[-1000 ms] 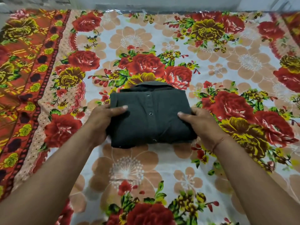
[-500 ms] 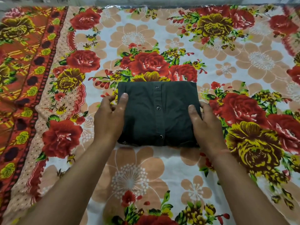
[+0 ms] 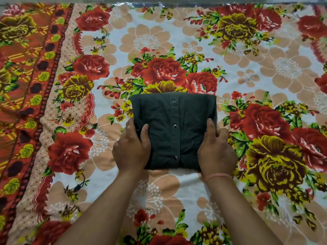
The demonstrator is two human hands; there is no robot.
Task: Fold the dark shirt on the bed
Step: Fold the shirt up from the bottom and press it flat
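The dark shirt (image 3: 174, 129) lies on the bed as a compact folded rectangle, its button placket with three buttons running down the middle. My left hand (image 3: 131, 149) grips its near left corner, thumb on top and fingers under the edge. My right hand (image 3: 215, 150) grips the near right corner the same way; a thin pinkish thread circles that wrist. The collar is hidden.
The bed is covered by a floral sheet (image 3: 265, 68) with red and yellow roses on white. An orange patterned border (image 3: 21, 85) runs down the left side. The far edge of the bed (image 3: 177, 2) meets a wall.
Both hands have slid from the shirt's sides toward its near corners and now clasp it. The collar seen a second ago is tucked out of sight.
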